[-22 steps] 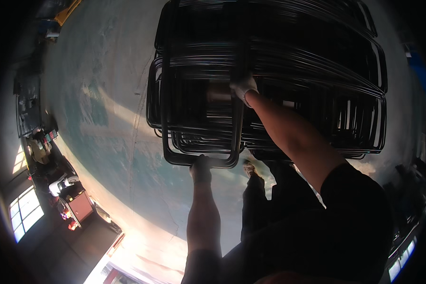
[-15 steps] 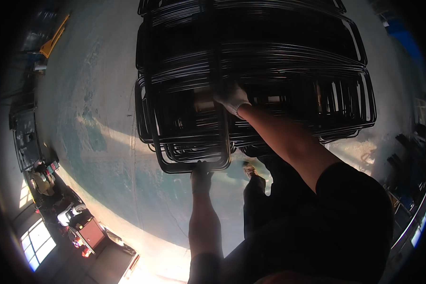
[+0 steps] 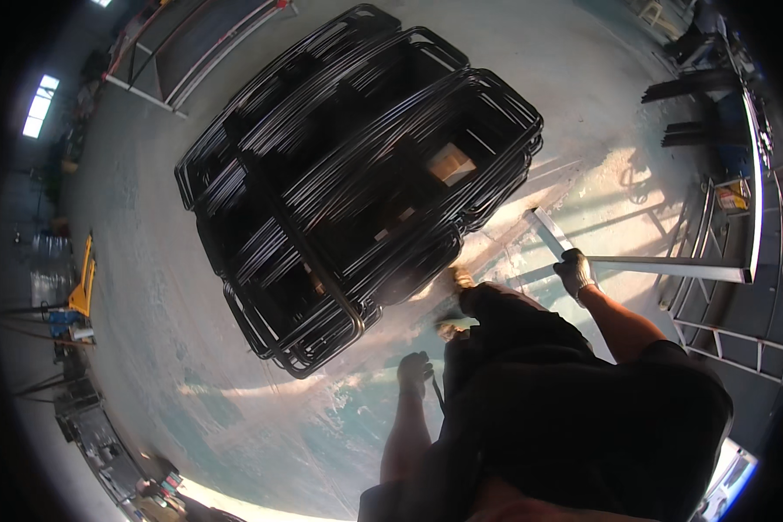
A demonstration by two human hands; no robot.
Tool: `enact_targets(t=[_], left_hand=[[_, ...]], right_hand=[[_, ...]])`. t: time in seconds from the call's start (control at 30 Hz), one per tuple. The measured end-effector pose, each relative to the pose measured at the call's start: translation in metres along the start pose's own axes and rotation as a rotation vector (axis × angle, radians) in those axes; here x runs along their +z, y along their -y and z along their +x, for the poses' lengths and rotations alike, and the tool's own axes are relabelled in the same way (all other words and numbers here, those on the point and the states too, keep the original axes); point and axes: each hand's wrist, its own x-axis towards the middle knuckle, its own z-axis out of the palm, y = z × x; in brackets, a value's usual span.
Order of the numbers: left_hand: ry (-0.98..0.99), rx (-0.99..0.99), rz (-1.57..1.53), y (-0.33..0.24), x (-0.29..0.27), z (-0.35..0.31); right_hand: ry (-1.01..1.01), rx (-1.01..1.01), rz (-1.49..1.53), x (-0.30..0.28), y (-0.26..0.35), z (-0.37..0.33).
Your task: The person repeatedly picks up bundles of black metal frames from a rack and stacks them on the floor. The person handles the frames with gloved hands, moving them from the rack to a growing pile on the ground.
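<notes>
At six o'clock in the view the left hand (image 3: 414, 370) hangs with fingers curled, well apart from the stack of black tubular frames (image 3: 365, 187), which lies on the floor (image 3: 165, 261) toward eleven o'clock, one loose frame (image 3: 289, 224) slanting across its top. At three o'clock the gloved right hand (image 3: 572, 273) overlaps the corner of a silver metal stand (image 3: 644, 265); whether its fingers pinch the tube, or the left ones hold anything, I cannot tell.
</notes>
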Motion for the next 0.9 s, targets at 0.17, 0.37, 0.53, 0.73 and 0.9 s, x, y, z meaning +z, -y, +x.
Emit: enact_targets(t=[0.17,0.37,0.53,0.73,0.9], left_hand=[[0.021,0.056,-0.011,0.009,0.03,-0.017],[-0.093,0.11,0.119,-0.035,0.101,-0.019],[0.44,0.252,0.263,-0.107,0.244,0.018],[0.386,0.442,0.397,-0.173,0.522,-0.062],[0.592,0.416,0.717,-0.196,0.672,-0.077]], right_hand=[[-0.093,0.003,0.108,-0.026,-0.063,0.016],[-0.091,-0.113,0.178,-0.12,-0.045,0.054],[-0.342,-0.245,0.074,-0.155,-0.179,0.127],[-0.479,0.265,0.516,-0.277,-0.187,0.121],[-0.665,0.489,0.861,-0.317,-0.192,0.127]])
